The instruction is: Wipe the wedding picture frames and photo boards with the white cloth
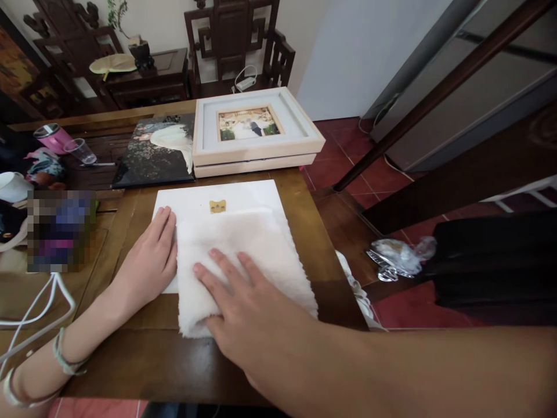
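The right hand [243, 307] lies flat, fingers spread and gripping nothing, on a white fluffy cloth [243, 255] covering a white board [217, 200] on the desk [304, 220], while the left hand [150, 261], also flat and unclasped, steadies the board's left edge.

Fluffy white cloth [261, 255] looks rough; the board [195, 203] beneath is smooth and matt; the wooden table [143, 348] is glossy.
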Available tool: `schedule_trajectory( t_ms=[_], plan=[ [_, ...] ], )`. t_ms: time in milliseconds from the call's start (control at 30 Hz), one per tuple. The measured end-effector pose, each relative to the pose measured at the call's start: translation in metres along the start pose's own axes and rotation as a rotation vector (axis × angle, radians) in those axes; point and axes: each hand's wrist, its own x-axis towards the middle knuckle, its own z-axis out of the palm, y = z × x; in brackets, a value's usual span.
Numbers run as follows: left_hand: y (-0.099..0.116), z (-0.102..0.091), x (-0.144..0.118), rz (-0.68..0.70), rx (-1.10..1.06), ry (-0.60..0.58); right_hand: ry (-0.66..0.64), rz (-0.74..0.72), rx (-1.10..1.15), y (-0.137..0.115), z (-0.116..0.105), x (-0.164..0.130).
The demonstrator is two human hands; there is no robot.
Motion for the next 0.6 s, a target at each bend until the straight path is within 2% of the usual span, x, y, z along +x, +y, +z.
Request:
schedule_trajectory(
  t_ms=[133, 267, 400, 500, 600],
  plan=[
    [0.001, 0.0, 0.0, -0.003, 0.004, 0.0, 0.076, -0.006, -0.017, 0.008, 0.003, -0.001],
    [0.002, 0.0, 0.0, -0.002, 0.011, 0.026, 0.175, 0.046, -0.089, 0.035, 0.002, 0.01],
    [0.004, -0.002, 0.0, -0.01, 0.015, 0.034, 0.182, 0.111, -0.141, 0.06, -0.004, 0.022],
    [0.005, -0.003, -0.001, -0.008, 0.011, 0.034, 0.154, 0.132, -0.159, 0.057, -0.007, 0.022],
    [0.003, -0.002, -0.001, -0.001, 0.012, 0.034, 0.122, 0.104, -0.146, 0.038, -0.004, 0.016]
  ],
)
